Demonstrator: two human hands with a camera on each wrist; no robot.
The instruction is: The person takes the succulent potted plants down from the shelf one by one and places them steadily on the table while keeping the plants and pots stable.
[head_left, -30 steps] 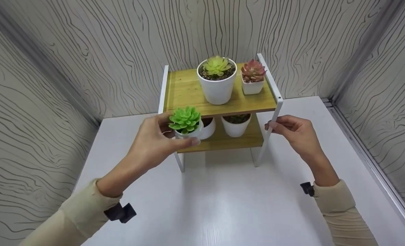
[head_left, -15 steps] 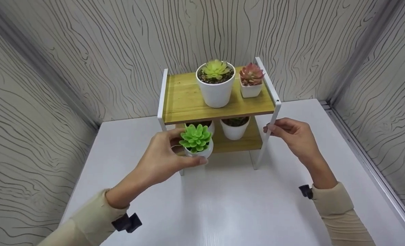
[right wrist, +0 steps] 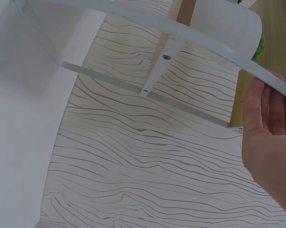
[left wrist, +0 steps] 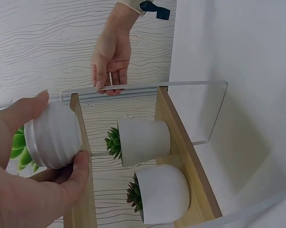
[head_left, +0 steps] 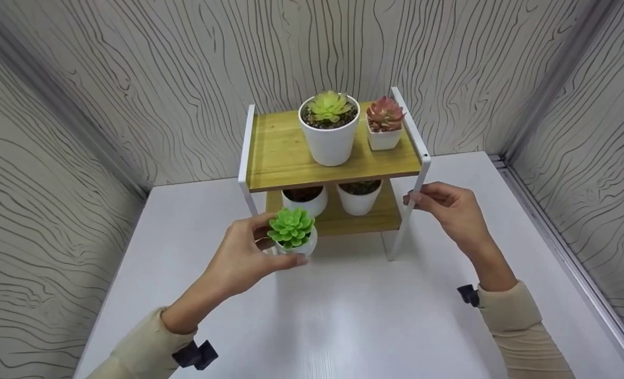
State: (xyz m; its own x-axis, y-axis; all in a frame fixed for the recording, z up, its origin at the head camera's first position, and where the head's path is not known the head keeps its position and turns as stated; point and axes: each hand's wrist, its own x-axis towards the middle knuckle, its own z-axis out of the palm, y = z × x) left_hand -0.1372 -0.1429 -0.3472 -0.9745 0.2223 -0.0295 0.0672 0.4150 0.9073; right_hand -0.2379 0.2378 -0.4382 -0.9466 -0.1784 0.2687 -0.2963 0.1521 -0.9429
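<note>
The person's left hand point(head_left: 243, 258) has its fingers clamped round a small white pot point(left wrist: 53, 135), thumb on one side and the other fingers on the opposite side. A bright green plant point(head_left: 291, 227) fills the top of this pot, which is held in the air in front of the rack's left half, lower than the top shelf point(head_left: 275, 142). In the left wrist view the pot shows ridges round its side (the plant itself is partly hidden there).

The right hand point(head_left: 456, 213) pinches the rack's right front post point(head_left: 402, 226), its thumb and fingers together on the white bar, below the level of the top shelf.

On that wooden top shelf stand a large white pot point(head_left: 330, 142) with a yellow-green plant point(head_left: 330, 107) and, just to its right, a smaller square pot point(head_left: 384, 140) with a red plant point(head_left: 385, 111). The lower shelf point(head_left: 338, 226) carries two more white pots side by side: a rounded pot point(head_left: 312, 205) on the left and a straighter pot point(head_left: 359, 204) on the right, both upright.

The rack stands on a white bench point(head_left: 322, 316), near a wall point(head_left: 185, 79) patterned with wavy dark lines. Both sleeves point(head_left: 517, 321) are beige.
</note>
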